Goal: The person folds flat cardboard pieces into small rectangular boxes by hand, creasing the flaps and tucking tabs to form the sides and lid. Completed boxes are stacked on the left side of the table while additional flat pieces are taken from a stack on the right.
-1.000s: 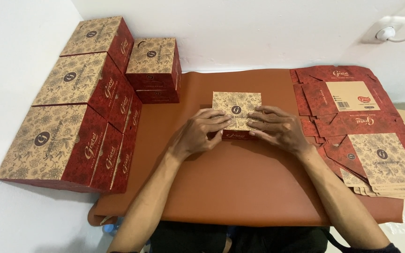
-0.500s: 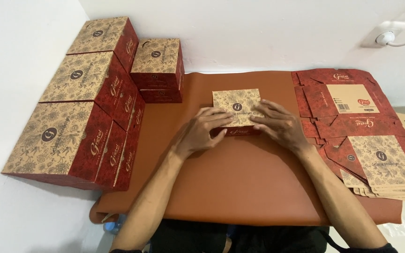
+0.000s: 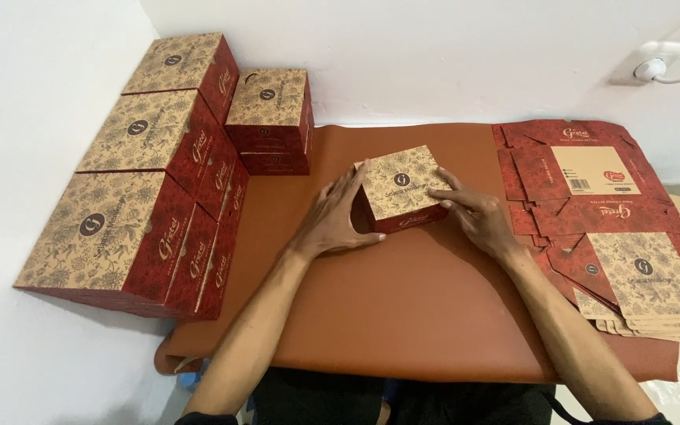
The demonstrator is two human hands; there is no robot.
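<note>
Both hands have drawn apart since the earlier frames: then they lay over the near edge of the small box, fingers almost meeting; now they flank it, and the box itself has turned slightly, one corner pointing toward the person.

Item, small box (image 3: pixel 403 187): closed, cube-like, tan floral lid with a round dark emblem, dark red sides. Stands near the middle of the worktop (image 3: pixel 403 315), which is covered in a brown leather-like mat. Lid appears fully shut and flat, so the folding of this box looks to be finished or nearly so.

Item, left hand (image 3: pixel 338 214): open palm down on the mat, fingers spread, fingertips pressed to the left side of the box. Not clenched; steadying rather than lifting, by the look of it.

Item, right hand (image 3: pixel 478 214): fingers extended, resting against the front right side of the box, index finger along its upper edge. Loose contact, no closed grip.

Item, finished boxes (image 3: pixel 151 189): larger and smaller ones of the same pattern, stacked in a row along the left wall, well apart from the hands.

Item, second stack of boxes (image 3: pixel 271 118): two high, at the back left of the mat.

Item, flat unfolded cartons (image 3: pixel 623 228): a fanned pile at the right edge, near the right forearm.

Item, wall socket with plug (image 3: pixel 648 67): upper right.
</note>
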